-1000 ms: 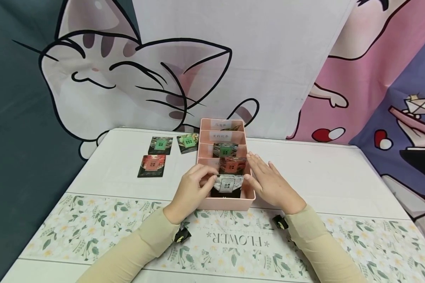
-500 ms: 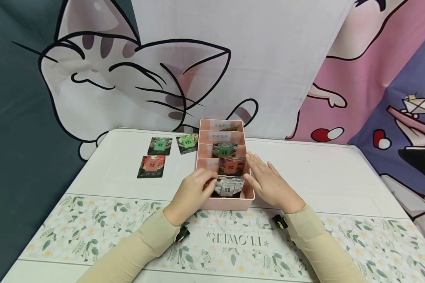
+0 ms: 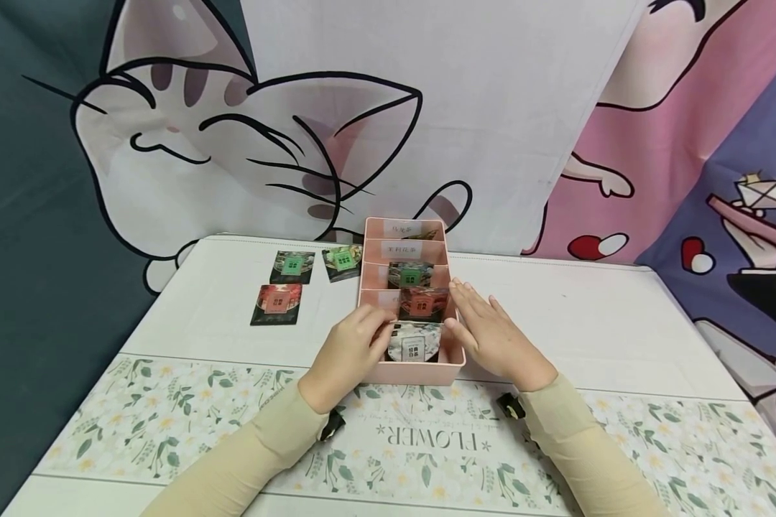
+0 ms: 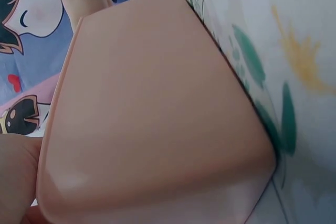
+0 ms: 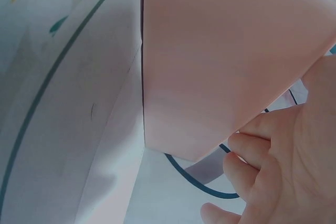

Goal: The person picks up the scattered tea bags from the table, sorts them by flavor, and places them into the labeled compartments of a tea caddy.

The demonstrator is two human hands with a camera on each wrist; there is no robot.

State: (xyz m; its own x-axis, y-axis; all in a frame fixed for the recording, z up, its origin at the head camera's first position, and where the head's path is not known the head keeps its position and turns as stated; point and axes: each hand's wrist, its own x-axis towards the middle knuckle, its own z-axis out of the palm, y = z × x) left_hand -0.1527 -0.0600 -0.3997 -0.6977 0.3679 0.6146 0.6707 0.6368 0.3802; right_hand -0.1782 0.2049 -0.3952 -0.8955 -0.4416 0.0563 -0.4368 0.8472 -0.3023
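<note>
A pink divided box point(image 3: 414, 373) stands on the table, its compartments carrying paper labels. In the front compartment a white-and-black tea sachet point(image 3: 414, 343) leans back to front. My left hand point(image 3: 349, 348) reaches over the box's left side, curled fingers and thumb pinching that sachet at its upper left corner. In the left wrist view the box's front wall point(image 4: 157, 103) hides most of the fingers. My right hand point(image 3: 494, 337) lies along the box's right side, fingers straight, thumb at the rim. Behind the white sachet stand a red tea sachet point(image 3: 423, 304) and a green one point(image 3: 411, 274).
Left of the box lie a red sachet point(image 3: 276, 304), a dark green sachet point(image 3: 292, 266) and a light green sachet point(image 3: 343, 263). A floral runner point(image 3: 187, 409) crosses the table's front. A cat-print curtain point(image 3: 491, 108) hangs behind.
The white sachet has shifted within the front compartment, its printed face sinking and tilting toward the front wall. My left fingers have moved slightly with it. The right hand stays put.
</note>
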